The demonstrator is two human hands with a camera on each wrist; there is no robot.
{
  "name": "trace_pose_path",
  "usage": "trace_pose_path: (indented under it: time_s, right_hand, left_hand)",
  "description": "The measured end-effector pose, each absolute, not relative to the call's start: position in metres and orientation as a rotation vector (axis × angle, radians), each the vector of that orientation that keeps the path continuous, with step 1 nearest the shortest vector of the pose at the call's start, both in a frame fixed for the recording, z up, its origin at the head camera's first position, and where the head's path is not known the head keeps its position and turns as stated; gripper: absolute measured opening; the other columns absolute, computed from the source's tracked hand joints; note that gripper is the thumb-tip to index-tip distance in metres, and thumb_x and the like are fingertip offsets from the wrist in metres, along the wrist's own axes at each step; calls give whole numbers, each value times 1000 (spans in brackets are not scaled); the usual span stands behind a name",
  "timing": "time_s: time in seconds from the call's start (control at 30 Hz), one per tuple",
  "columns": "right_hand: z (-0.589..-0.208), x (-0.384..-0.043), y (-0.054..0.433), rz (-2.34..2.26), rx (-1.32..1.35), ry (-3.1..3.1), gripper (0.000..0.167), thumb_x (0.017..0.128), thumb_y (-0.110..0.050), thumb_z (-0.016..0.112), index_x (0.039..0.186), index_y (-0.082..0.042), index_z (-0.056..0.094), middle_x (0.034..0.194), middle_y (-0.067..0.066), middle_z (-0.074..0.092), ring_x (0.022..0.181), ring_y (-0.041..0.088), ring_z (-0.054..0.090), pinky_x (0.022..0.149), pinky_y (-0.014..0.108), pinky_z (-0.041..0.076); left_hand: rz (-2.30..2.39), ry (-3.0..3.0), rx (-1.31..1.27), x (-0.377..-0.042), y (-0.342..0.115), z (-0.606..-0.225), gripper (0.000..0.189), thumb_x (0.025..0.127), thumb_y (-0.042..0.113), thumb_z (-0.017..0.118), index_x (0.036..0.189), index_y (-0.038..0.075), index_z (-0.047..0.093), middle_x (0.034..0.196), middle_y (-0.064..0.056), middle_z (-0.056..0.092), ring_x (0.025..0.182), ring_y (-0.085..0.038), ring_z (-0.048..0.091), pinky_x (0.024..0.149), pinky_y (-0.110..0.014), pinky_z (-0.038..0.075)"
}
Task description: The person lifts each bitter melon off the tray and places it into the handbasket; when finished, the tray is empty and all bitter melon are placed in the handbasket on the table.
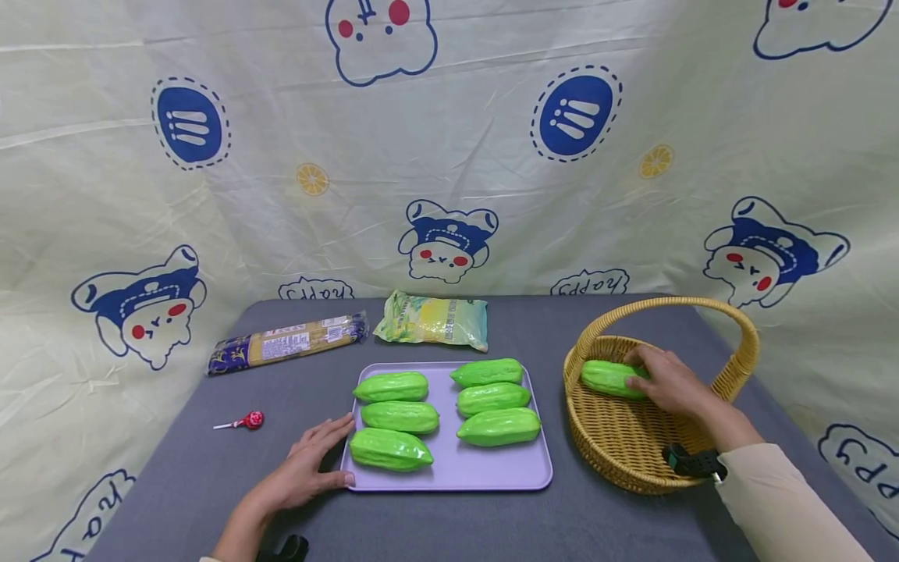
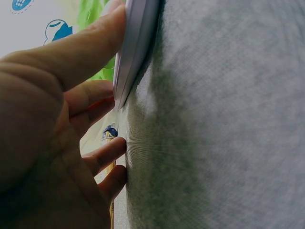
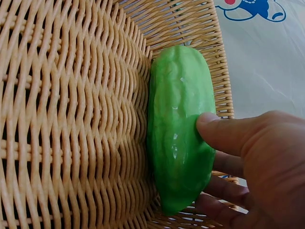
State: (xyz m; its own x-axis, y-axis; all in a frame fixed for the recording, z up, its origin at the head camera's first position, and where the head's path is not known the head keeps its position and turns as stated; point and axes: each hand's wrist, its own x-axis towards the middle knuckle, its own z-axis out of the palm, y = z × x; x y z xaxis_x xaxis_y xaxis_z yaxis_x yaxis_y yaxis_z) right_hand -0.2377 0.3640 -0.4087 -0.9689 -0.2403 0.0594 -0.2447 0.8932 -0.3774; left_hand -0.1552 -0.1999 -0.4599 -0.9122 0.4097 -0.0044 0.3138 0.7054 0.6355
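Observation:
Inside a wicker basket (image 1: pixel 611 437) with a tall handle, my right hand (image 1: pixel 670 381) grips a glossy green bitter melon (image 3: pixel 181 129). Its thumb presses one side of the ridged skin, and the fingers reach round the far side, partly hidden. The bitter melon lies low against the woven wall in the right wrist view. My left hand (image 1: pixel 302 466) rests at the left edge of a lilac tray (image 1: pixel 477 474), fingers extended. In the left wrist view its thumb (image 2: pixel 90 47) touches the tray's rim. Several more bitter melons (image 1: pixel 391 449) lie on the tray in two columns.
Behind the tray lie a yellow-green plastic packet (image 1: pixel 435 320) and a long pack that looks like dry noodles (image 1: pixel 288 343). A red lollipop (image 1: pixel 251 420) is on the grey tabletop (image 1: pixel 449 527) at left. A printed curtain (image 1: pixel 449 172) surrounds the table's back and sides.

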Motion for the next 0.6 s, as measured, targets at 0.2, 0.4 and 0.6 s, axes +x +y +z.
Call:
trace_pose_path:
  time_s: [0.2, 0.4, 0.6]
  right_hand:
    - [-409, -237, 365, 573, 388, -3039, 32, 88, -19, 65, 113, 0, 57, 117, 23, 59, 108, 41, 49, 87, 56, 40]
    - [-409, -239, 365, 557, 371, -3059, 42, 87, -23, 67, 119, 0, 56, 124, 27, 54, 113, 45, 44, 88, 59, 38]
    - [-411, -240, 361, 453, 313, -3087, 50, 84, -25, 69, 124, 1, 54, 128, 31, 46, 109, 46, 43, 80, 57, 40]
  left_hand:
    - [986, 2777, 600, -155, -200, -461, 80, 78, 40, 72, 143, 7, 39, 152, -14, 34, 137, -48, 26, 102, -71, 21]
    - [986, 2775, 599, -156, -200, -461, 80, 78, 40, 72, 143, 7, 40, 152, -13, 34, 137, -47, 26, 102, -70, 21]
    - [990, 2771, 595, -156, -200, -462, 80, 78, 40, 72, 143, 7, 39, 153, -13, 34, 138, -47, 26, 102, -70, 21]
